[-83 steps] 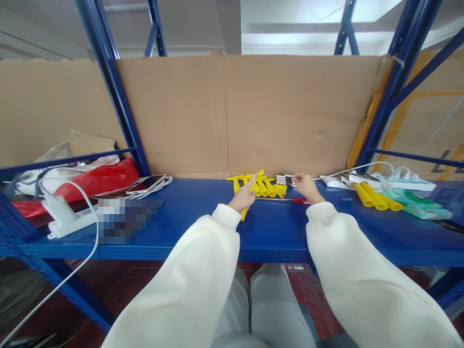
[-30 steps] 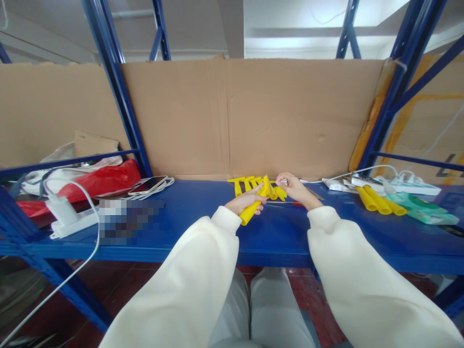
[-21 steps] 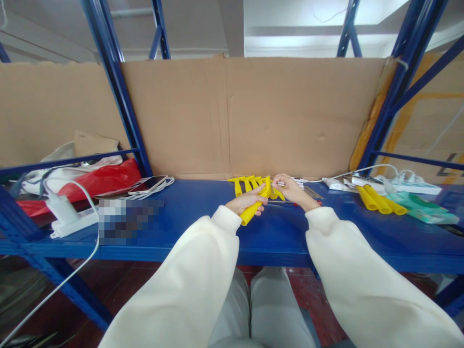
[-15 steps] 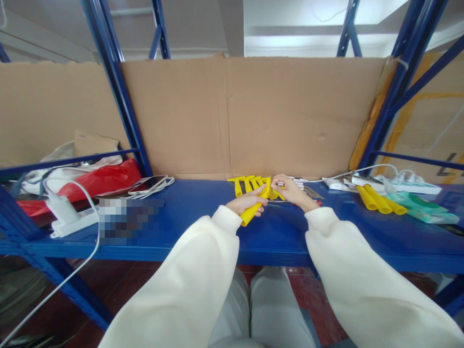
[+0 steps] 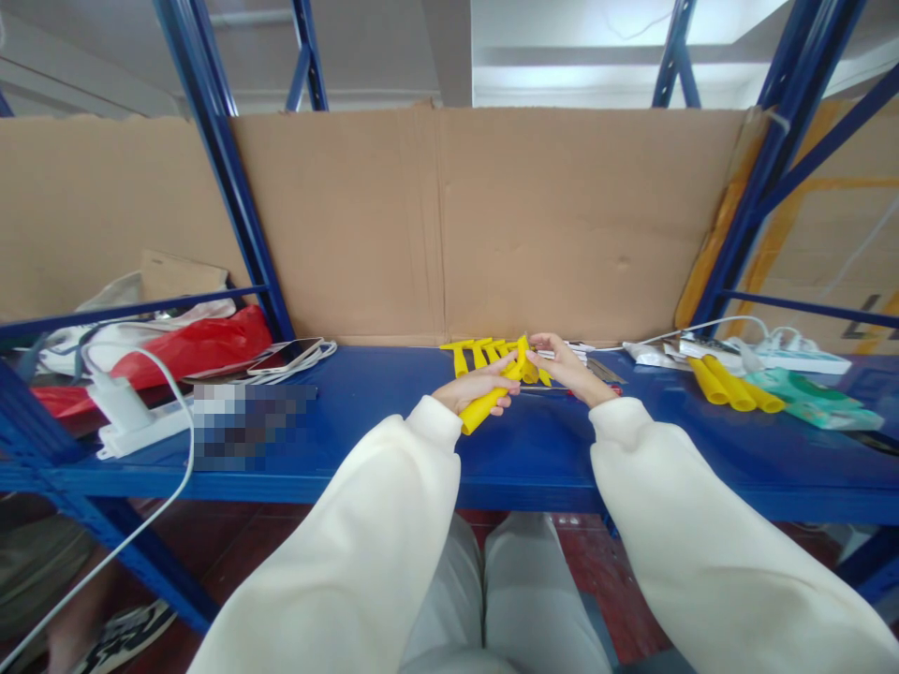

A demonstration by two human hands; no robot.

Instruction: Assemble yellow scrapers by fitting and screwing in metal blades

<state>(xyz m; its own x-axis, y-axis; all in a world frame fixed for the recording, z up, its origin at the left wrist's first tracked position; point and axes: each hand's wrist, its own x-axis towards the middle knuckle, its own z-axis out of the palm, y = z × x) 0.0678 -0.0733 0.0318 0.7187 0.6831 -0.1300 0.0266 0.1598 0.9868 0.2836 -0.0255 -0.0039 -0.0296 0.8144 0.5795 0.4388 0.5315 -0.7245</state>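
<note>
A yellow T-shaped plastic tool (image 5: 484, 408) with a thick round handle slants up and away above the blue shelf. Wrapped round its handle is my left hand (image 5: 476, 388), closed. My right hand (image 5: 566, 367) is at the tool's upper end, thumb and fingers bent against the head; any small part between them is too small to make out. Behind my hands, several similar yellow tools (image 5: 461, 359) lie in a row against the cardboard, partly hidden by my fingers.
Three yellow tubes (image 5: 725, 386) lie at the right, beside a green-white plastic packet (image 5: 807, 398) and a white power strip (image 5: 807, 362). To the left are a red bag (image 5: 203, 346), a phone (image 5: 299, 358) and a white cable (image 5: 184, 468). A cardboard sheet (image 5: 562, 225) closes off the back.
My right hand's fingers have spread a little and shifted against the tool's head. The left hand keeps its hold, tilting the tool slightly. A person's foot now shows at lower left.
</note>
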